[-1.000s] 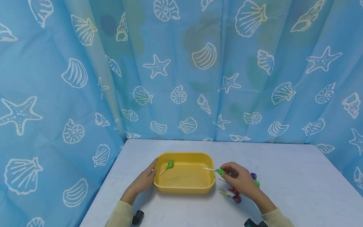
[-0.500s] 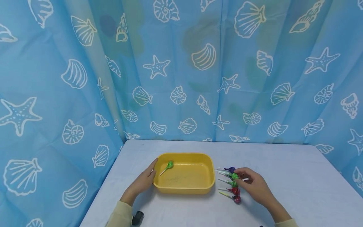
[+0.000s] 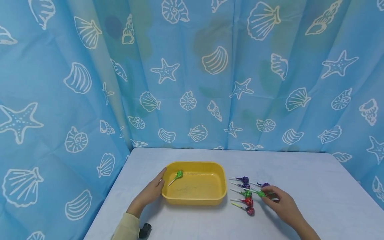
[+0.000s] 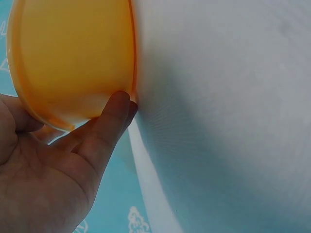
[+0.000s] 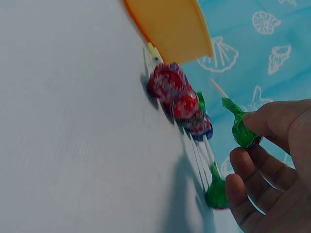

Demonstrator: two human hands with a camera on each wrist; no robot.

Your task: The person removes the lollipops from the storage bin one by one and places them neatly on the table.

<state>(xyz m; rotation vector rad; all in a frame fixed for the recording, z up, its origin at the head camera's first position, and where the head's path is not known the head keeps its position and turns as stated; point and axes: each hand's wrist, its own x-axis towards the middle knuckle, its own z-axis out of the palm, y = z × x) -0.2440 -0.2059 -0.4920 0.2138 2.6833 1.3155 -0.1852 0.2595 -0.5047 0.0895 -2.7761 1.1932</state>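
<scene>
My left hand (image 3: 151, 191) rests against the left end of a yellow tray (image 3: 195, 201), fingers stretched along its outer wall (image 4: 77, 53). Inside the tray lies a green-wrapped lollipop (image 3: 179, 174). Between thumb and fingers, my right hand (image 3: 282, 203) pinches another green lollipop (image 5: 243, 131) by its candy head, the white stick pointing left toward the tray. Below those fingers, a further green lollipop (image 5: 217, 191) shows in the right wrist view. Beside the tray lies a column of lollipops: purple ones (image 3: 244, 180), a green one (image 3: 248, 194), a red one (image 3: 248, 201) and a dark red one (image 3: 250, 211).
Another purple lollipop (image 3: 264, 185) lies just beyond the right fingertips. A white cloth (image 3: 192, 223) covers the table. Blue shell-print curtains (image 3: 192, 80) hang behind it and at the left. A small black object (image 3: 145, 230) shows by the left sleeve.
My right hand drew back right from the tray's side, leaving lollipops in the column, and moved further right with a green one. A purple one now shows right of the column. The left hand stays.
</scene>
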